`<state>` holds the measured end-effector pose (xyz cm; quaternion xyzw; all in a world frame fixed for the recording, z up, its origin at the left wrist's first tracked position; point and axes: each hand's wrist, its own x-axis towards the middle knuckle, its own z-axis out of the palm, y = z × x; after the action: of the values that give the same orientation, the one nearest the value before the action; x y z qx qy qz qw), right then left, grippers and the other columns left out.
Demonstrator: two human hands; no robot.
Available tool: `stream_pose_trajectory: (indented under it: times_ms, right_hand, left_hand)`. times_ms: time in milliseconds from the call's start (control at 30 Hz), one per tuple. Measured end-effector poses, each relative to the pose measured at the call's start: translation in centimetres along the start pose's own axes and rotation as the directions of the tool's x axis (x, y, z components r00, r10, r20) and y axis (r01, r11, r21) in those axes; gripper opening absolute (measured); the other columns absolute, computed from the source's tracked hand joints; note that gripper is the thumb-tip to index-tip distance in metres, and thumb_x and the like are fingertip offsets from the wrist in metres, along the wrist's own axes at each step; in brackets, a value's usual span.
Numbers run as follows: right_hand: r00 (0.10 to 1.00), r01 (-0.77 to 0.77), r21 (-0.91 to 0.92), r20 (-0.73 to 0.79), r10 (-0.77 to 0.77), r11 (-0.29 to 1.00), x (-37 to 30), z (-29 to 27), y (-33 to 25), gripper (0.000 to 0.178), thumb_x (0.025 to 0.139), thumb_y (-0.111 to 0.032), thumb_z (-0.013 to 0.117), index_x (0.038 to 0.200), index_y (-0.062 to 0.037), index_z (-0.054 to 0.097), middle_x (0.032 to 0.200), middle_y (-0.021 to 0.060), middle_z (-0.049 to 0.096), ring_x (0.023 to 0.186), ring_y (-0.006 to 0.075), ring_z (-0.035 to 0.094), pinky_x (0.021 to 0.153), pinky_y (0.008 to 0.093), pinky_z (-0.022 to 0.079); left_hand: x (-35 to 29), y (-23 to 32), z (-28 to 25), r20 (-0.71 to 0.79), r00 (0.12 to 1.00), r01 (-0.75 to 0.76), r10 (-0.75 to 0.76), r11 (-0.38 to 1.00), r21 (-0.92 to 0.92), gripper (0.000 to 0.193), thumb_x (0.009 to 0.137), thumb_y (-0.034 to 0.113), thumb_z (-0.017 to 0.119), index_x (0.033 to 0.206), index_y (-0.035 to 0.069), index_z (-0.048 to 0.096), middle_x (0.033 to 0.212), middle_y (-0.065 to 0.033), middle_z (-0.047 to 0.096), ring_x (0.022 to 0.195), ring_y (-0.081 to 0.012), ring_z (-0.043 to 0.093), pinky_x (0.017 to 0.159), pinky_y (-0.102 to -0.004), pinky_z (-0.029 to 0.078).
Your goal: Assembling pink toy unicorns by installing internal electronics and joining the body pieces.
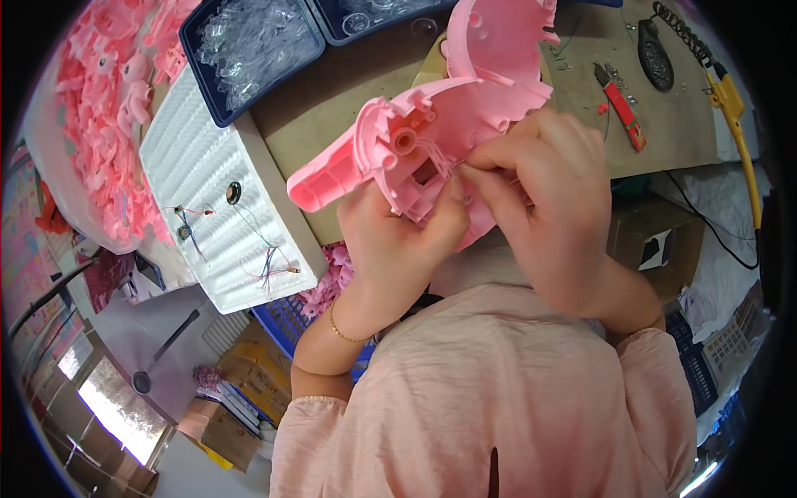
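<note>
A pink plastic toy shell point(452, 108), hollow side up with posts and ribs inside, is held in front of me over the table's near edge. My left hand point(398, 241) grips its near left side, thumb on the inner edge. Inside the shell, thin pale strands, perhaps wires, run near a round post. At these strands my right hand point(552, 199) has thumb and index finger pinched together; what lies between them is too small to make out. Another curved pink shell piece point(502, 41) stands just beyond; whether the two are joined I cannot tell.
On the left, a white foam tray point(187, 141) carries small speakers point(234, 192) with wires. Dark blue bins point(314, 46) of clear plastic parts stand behind. Pink parts point(108, 100) fill a bag far left. At right lie a red utility knife point(623, 112) and a yellow corded tool point(730, 104).
</note>
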<state>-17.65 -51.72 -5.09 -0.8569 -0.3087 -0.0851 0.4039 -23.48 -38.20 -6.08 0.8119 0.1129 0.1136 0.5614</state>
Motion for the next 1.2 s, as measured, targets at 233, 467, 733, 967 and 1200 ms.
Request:
stream_pose_trajectory:
  times_ms: [233,467,733,967,1200]
  right_hand:
    - [0.998,0.055,-0.041,-0.038,-0.057,0.998,-0.1,0.5,0.2,0.021,0.063,-0.002,0.071,0.081,-0.0068,0.062,0.072,0.0032,0.052,0.069,0.0203,0.051,0.065,0.0312,0.034]
    - [0.997,-0.021,0.053,-0.073,0.025,0.998,-0.5,1.1,0.3,0.02,0.066,0.001,0.071,0.08,-0.0061,0.06,0.071,0.0034,0.054,0.066,0.0192,0.05,0.065,0.031,0.035]
    - [0.999,0.024,0.058,-0.049,-0.021,0.998,0.0,1.0,0.3,0.021,0.065,0.003,0.071,0.078,-0.0062,0.058,0.07,0.0032,0.053,0.065,0.0195,0.05,0.065,0.0307,0.035]
    - [1.0,-0.013,0.101,-0.005,0.014,0.995,-0.2,0.5,0.6,0.019,0.065,0.002,0.071,0.075,-0.0066,0.057,0.069,0.0031,0.052,0.066,0.0205,0.05,0.064,0.0311,0.035]
    - [1.0,-0.017,0.054,0.003,0.017,0.998,-0.2,0.3,0.6,0.019,0.063,-0.001,0.071,0.075,-0.0062,0.057,0.07,0.0041,0.051,0.069,0.0223,0.05,0.066,0.0328,0.035]
  left_hand:
    - [0.1,-0.3,0.0,0.013,1.0,0.013,-0.013,1.0,0.006,0.018,0.074,0.009,0.068,0.088,-0.002,0.063,0.072,-0.0079,0.065,0.062,-0.0117,0.061,0.06,-0.0253,0.049]
    - [0.1,-0.5,0.2,-0.021,1.0,0.015,-0.016,0.999,-0.028,0.02,0.075,0.009,0.068,0.089,-0.003,0.062,0.071,-0.0078,0.065,0.062,-0.0105,0.061,0.059,-0.0248,0.049]
    - [0.1,0.1,0.2,-0.038,0.997,0.073,-0.073,0.997,-0.003,0.02,0.074,0.008,0.068,0.089,-0.003,0.063,0.07,-0.0069,0.065,0.063,-0.0089,0.06,0.059,-0.024,0.048]
    - [-0.1,-0.3,0.4,-0.045,0.999,0.025,-0.023,0.998,0.05,0.021,0.072,0.009,0.069,0.09,-0.002,0.063,0.071,-0.0067,0.065,0.063,-0.0105,0.061,0.059,-0.0242,0.048]
    - [-0.5,-0.6,0.9,-0.081,0.995,-0.049,0.059,0.991,0.123,0.024,0.07,0.007,0.069,0.092,-0.001,0.064,0.077,-0.0077,0.065,0.066,-0.015,0.062,0.063,-0.0271,0.049]
